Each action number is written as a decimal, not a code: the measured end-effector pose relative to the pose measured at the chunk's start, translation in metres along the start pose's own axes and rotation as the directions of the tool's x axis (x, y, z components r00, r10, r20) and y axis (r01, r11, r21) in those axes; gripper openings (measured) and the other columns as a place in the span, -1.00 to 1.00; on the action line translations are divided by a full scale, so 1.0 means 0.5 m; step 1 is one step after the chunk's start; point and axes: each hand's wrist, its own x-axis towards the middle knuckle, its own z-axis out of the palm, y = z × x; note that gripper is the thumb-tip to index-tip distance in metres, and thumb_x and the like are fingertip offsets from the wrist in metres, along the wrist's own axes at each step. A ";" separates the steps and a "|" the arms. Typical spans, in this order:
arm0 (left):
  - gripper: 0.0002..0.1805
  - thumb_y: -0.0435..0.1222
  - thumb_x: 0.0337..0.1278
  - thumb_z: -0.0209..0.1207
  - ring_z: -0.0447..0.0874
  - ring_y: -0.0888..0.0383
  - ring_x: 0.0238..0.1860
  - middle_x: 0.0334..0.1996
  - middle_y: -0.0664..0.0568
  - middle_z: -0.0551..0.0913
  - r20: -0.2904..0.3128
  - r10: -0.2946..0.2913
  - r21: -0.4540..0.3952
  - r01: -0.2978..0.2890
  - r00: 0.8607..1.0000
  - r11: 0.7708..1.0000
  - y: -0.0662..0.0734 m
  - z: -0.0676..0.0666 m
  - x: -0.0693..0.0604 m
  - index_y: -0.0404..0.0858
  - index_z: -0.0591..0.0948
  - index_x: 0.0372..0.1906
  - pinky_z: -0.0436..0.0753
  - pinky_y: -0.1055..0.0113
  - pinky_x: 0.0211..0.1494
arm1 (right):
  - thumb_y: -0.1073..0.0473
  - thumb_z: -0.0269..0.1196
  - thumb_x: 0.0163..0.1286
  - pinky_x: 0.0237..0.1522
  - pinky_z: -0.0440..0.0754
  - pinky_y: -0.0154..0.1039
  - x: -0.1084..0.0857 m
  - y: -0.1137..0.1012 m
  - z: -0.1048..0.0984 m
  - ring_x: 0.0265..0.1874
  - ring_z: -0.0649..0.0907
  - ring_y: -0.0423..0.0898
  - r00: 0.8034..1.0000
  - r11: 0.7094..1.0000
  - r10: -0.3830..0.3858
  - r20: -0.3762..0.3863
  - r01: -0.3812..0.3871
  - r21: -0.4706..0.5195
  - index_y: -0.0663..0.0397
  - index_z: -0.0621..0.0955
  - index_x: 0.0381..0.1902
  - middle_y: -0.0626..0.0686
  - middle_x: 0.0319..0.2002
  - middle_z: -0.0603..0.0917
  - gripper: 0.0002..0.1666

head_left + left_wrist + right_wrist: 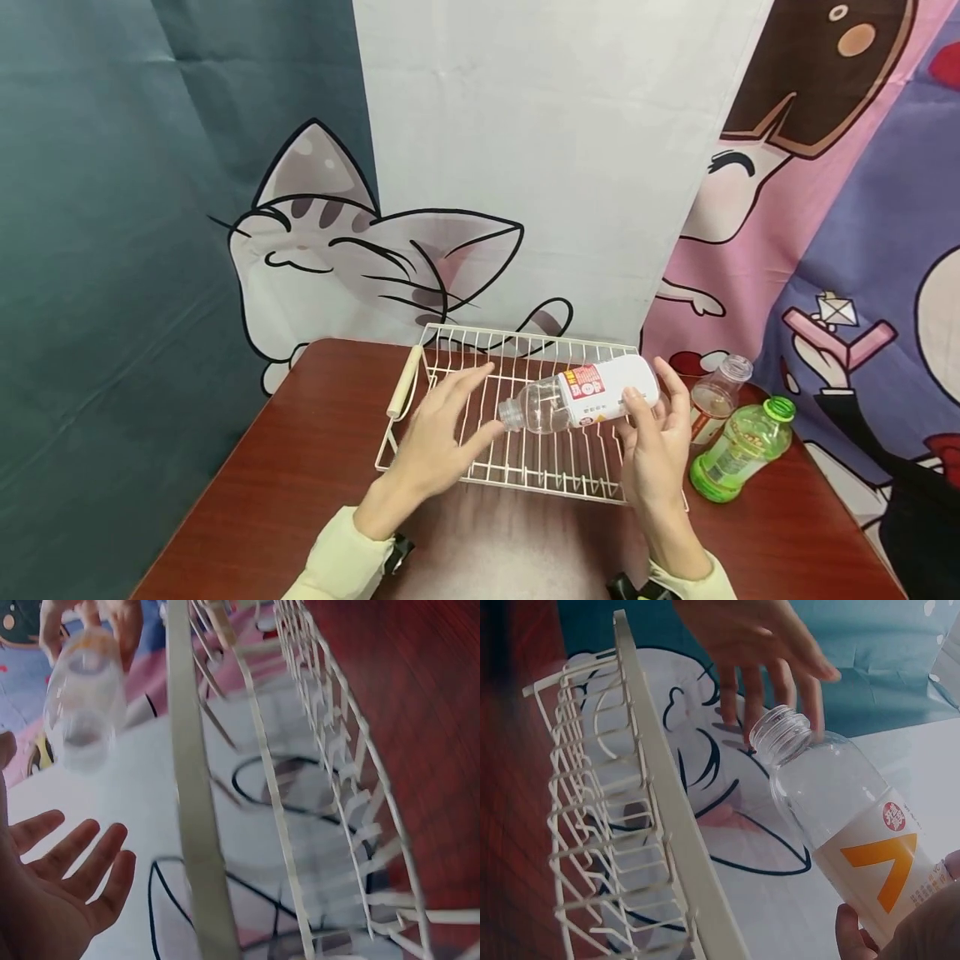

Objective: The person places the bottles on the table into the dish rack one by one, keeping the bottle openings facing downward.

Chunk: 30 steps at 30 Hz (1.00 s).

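Above the rack on the table, a bottle is left of two others.

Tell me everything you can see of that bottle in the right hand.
The bottle looks like clear plastic, with a threaded, uncapped neck and a white label bearing red patches, print and a bold orange angled mark. It seems empty. It is held tipped sideways above the rack, neck toward the left hand, which is close but seems not to touch it. The right hand grips it near its base.
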 end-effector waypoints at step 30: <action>0.04 -0.08 0.35 0.53 0.62 -0.14 0.44 0.73 0.04 0.24 0.043 -0.319 -0.108 0.322 0.947 0.941 -0.174 -0.042 -0.127 0.08 0.21 0.79 0.85 0.10 0.07 | 0.49 0.13 0.62 -0.15 0.80 -0.36 0.037 -0.020 0.019 -0.09 0.72 -0.16 0.999 0.999 -0.038 0.031 0.038 -0.002 0.14 0.36 0.54 0.13 0.13 0.63 -0.39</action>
